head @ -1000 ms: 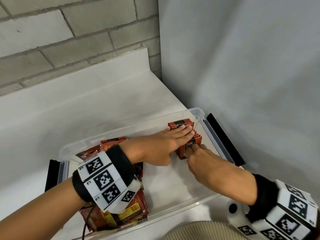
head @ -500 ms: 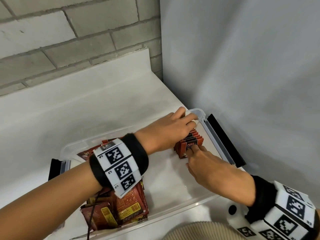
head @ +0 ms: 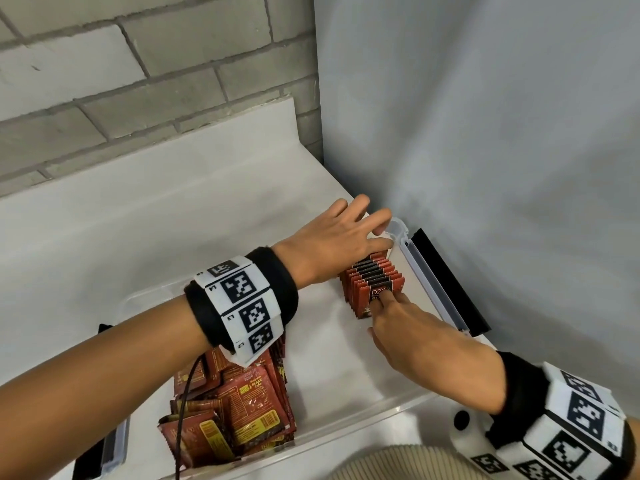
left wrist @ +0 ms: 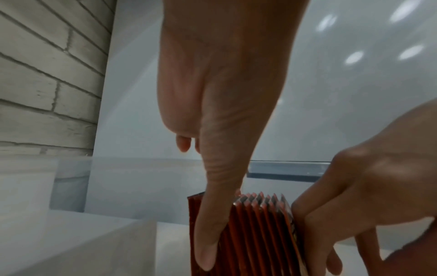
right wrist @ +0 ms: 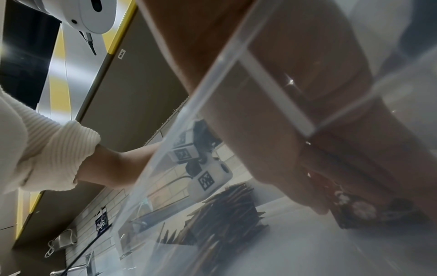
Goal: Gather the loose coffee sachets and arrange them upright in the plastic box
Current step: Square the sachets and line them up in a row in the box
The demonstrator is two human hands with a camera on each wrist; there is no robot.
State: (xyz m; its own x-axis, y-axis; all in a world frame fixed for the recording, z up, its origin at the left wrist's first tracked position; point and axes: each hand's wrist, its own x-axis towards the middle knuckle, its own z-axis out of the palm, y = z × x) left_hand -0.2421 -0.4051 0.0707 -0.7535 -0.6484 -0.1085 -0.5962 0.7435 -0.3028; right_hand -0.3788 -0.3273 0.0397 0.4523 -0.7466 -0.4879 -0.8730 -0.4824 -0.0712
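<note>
A clear plastic box (head: 363,415) sits on a white counter. A row of upright red coffee sachets (head: 372,280) stands in its far right corner. My left hand (head: 367,230) hovers over the row's far end with fingers straight and spread. In the left wrist view its thumb (left wrist: 210,214) lies down along the side of the row (left wrist: 255,233). My right hand (head: 384,303) presses its fingertips flat against the front sachet. A loose pile of sachets (head: 239,410) lies at the box's left end; my left forearm hides part of it.
Black latches flank the box at right (head: 446,278) and left (head: 90,455). A grey panel (head: 485,133) rises close to the box's right side, and a brick wall (head: 138,81) runs behind the counter (head: 173,209). A thin cable (head: 183,410) hangs from my left wrist over the pile.
My left hand has lifted off the top of the row and moved toward the box's far right corner. My right hand has stayed pressed on the front sachet.
</note>
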